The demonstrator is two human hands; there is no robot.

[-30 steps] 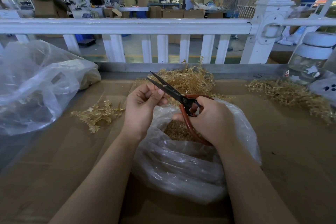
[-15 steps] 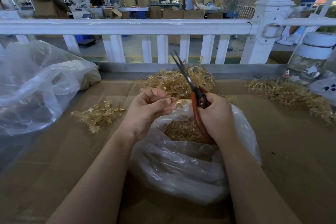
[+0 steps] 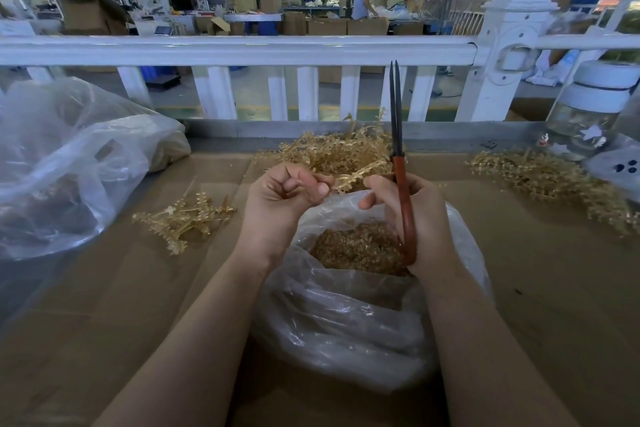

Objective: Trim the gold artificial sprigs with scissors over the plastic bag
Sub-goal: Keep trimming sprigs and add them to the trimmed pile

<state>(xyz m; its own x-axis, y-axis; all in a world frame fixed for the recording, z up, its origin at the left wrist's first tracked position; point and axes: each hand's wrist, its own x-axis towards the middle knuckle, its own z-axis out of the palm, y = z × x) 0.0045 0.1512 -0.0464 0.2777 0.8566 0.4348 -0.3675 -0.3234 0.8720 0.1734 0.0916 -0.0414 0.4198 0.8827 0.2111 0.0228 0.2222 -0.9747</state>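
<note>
scissors [image 3: 396, 114] now upright in the right hand [image 3: 415, 218], blades together and pointing up, swung clear of the cutting position they held across the left hand [image 3: 280, 199] a second ago; right fingers [image 3: 372, 199] wrap the red handles, while left fingers pinch one end of a gold sprig [image 3: 353, 177] that reaches across toward the right hand, above the open plastic bag [image 3: 346, 315] on the worktop [image 3: 104, 305]; gold trimmings lie inside the bag; the cut appears finished, the sprig being repositioned; untrimmed heaps wait behind [image 3: 329, 152] and at right [image 3: 554, 180]
</note>
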